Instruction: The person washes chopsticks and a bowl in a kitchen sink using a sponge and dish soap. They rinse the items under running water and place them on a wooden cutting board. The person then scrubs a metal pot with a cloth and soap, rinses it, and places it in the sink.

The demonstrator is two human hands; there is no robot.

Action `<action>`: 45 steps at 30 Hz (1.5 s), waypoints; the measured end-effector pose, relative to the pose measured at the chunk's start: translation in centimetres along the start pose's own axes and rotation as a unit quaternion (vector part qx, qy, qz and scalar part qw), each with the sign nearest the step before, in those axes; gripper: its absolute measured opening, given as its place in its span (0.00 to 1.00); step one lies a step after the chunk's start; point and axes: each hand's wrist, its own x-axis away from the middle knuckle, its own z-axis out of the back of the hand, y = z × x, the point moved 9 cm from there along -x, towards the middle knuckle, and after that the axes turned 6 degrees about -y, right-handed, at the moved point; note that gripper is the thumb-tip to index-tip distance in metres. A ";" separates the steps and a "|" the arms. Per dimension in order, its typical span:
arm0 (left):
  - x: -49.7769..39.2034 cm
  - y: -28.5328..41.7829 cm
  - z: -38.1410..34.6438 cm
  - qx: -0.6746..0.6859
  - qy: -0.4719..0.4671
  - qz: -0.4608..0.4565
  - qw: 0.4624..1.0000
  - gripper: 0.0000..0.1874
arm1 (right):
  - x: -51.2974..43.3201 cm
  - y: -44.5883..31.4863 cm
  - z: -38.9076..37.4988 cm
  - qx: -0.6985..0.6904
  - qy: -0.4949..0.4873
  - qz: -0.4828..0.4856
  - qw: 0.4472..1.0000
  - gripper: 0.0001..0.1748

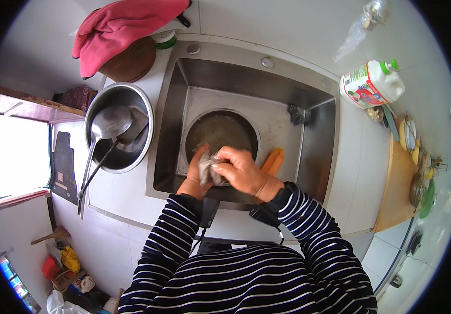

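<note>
Over the sink, my left hand (197,174) and my right hand (242,169) both grip a wet grey cloth (206,167), which is bunched between them. My right fingers pinch its upper part, while its lower part lies against my left palm. Beneath my hands, a round metal basin (222,127) of murky water stands in the stainless-steel sink (245,67). My hands and the cloth hide the basin's near side. Beside my right hand, an orange object (274,160), perhaps a cloth, lies on the sink floor. A dark scouring pad (297,114) sits near the sink's right wall.
Left of the sink, a metal bowl (147,129) holds a ladle (109,121) and a spatula (136,125), handles jutting towards me. Behind it, a pink towel (127,29) covers part of a brown pot (135,62). A white pump jug (373,84) and a wooden board (396,184) are on the right.
</note>
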 end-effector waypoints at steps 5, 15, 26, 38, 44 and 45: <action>0.6 1.7 4.4 -0.010 0.083 -0.174 0.981 0.14 | -2.0 1.8 -0.8 0.311 0.033 0.072 0.947 0.09; -1.3 2.2 5.0 -0.137 0.166 -0.194 0.957 0.14 | -1.2 5.7 -0.3 0.256 -0.060 0.098 0.960 0.10; 2.6 4.7 3.0 -0.421 0.272 -0.159 0.851 0.34 | -4.4 16.2 7.9 0.270 0.159 -0.081 0.946 0.12; 0.2 0.3 4.2 -0.078 0.238 -0.080 0.965 0.31 | -3.9 12.4 1.7 0.103 -0.037 -0.088 0.990 0.10; -0.4 1.2 -2.2 0.094 -0.260 -0.089 0.957 0.18 | -1.3 1.8 -1.3 0.032 0.048 0.023 0.998 0.12; -0.6 1.5 -0.8 0.016 -0.172 -0.143 0.975 0.17 | -2.0 1.0 -0.8 0.108 0.064 0.051 0.991 0.12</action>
